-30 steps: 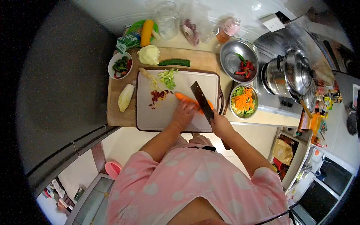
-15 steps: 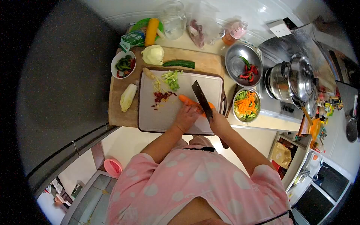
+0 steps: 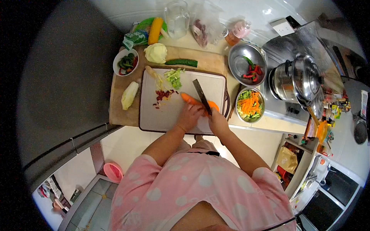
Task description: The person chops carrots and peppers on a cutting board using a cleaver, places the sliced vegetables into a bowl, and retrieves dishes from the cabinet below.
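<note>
An orange carrot (image 3: 188, 98) lies slantwise on the light cutting board (image 3: 158, 120). My left hand (image 3: 189, 116) presses its fingers on the carrot. My right hand (image 3: 218, 122) is closed round the handle of a dark cleaver (image 3: 201, 92), whose blade crosses the carrot to the right of my left fingers. Carrot also shows right of the blade. On the board's upper left are chopped red pieces (image 3: 163, 94), pale strips with a root piece (image 3: 150, 72), and chopped green stalks (image 3: 174, 78).
Behind the board lie a cucumber (image 3: 181, 62) and a cabbage (image 3: 155, 53). To the right stand a bowl with chilies (image 3: 236, 69), a bowl of shredded vegetables (image 3: 250, 104) and a steel pot (image 3: 284, 84). At left are a white bowl (image 3: 115, 64) and a pale leafy vegetable (image 3: 130, 95).
The cleaver and my right hand have shifted a little to the left, closer to my left hand, and the blade stands more upright. The whole view has shifted slightly.
</note>
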Tool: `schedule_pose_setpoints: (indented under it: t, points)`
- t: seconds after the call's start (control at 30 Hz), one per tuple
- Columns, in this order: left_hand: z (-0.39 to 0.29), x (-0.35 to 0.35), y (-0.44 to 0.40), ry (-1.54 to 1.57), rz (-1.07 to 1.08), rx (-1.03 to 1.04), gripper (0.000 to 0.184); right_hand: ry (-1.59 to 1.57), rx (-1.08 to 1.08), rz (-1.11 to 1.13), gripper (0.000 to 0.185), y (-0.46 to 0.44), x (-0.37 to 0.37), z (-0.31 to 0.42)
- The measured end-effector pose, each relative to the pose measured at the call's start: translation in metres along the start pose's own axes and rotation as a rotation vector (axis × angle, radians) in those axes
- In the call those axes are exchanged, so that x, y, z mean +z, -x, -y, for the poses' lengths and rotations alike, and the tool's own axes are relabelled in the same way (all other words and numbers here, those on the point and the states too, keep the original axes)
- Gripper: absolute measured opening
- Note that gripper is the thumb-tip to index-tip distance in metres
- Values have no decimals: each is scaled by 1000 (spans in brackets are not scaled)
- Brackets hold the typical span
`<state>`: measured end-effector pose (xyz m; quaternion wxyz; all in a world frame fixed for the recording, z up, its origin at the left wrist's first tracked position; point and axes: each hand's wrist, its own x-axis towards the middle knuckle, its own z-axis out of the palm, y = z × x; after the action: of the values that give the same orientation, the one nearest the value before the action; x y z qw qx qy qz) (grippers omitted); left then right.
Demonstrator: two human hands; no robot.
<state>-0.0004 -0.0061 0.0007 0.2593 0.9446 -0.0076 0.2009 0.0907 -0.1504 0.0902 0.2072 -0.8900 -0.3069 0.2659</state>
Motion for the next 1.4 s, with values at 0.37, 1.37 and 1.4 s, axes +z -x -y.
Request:
schedule_pose_setpoints:
  t: [0.37, 1.37, 1.4]
  points:
    - [-5, -10, -7, -19, -73, 47, 25, -34, 121, 72, 32, 25, -49, 21]
    - [6, -4, 3, -68, 60, 59, 20, -53, 134, 238, 23, 2, -60, 33]
    - [8, 0, 5, -49, 38, 63, 20, -35, 134, 245, 23, 1, -59, 35]
